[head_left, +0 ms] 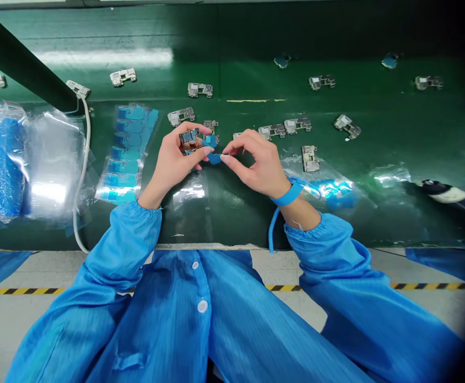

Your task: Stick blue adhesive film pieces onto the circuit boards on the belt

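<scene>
My left hand (176, 159) is closed around a small metal circuit board (189, 137), held just above the green belt (236, 213). My right hand (256, 165) pinches a small blue sticker (215, 158) at its fingertips, right beside the board. A blue strap (290, 194) with a coiled cord circles my right wrist. Both arms are in blue sleeves.
Several more metal boards lie scattered on the belt, such as one (310, 158) right of my hands. A sheet of blue stickers (126, 154) lies left of them. Clear plastic bags (25, 165) sit at far left, with a white cable (81, 175). A black-and-white tool (443, 191) lies at right.
</scene>
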A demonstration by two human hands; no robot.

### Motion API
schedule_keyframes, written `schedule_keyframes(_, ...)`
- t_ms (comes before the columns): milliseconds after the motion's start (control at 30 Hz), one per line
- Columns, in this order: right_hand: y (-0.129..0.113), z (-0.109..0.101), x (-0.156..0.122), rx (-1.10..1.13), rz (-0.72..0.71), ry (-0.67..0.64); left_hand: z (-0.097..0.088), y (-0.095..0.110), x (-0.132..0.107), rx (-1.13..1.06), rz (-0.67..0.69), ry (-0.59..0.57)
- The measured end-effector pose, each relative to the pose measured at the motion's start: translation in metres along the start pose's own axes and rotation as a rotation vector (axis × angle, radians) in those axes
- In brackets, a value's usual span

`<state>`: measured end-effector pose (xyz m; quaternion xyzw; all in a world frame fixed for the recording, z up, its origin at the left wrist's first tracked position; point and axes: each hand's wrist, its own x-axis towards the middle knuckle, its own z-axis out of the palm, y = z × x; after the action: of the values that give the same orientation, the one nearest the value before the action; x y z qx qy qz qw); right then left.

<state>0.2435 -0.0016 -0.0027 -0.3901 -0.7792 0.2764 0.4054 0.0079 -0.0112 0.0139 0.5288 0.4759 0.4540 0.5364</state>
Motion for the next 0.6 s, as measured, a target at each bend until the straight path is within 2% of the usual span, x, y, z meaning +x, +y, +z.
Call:
schedule_keyframes(167,0.007,-0.002,-0.001,-0.178,-0.112,-0.020,0.000,0.001,0.002,0.013,0.012,-0.053)
schedule_keyframes(267,0.011,-0.001,-0.002,-0.236,-0.129,-0.043,0.003,-0.001,0.002,0.027,0.026,-0.075)
schedule_keyframes(333,0.012,-0.003,-0.002,-0.251,-0.114,-0.037,0.004,-0.004,0.003,-0.029,-0.013,-0.053)
schedule_keyframes(433,0.008,-0.006,0.000,-0.132,-0.016,0.027,0.005,-0.009,0.005,-0.185,-0.138,-0.001)
schedule_keyframes(500,0.003,-0.008,0.002,0.033,0.096,0.077,0.004,-0.010,0.006,-0.219,-0.180,-0.035)
schedule_keyframes(600,-0.006,-0.006,0.003,0.291,0.244,0.086,0.004,-0.010,0.005,-0.208,-0.156,-0.116)
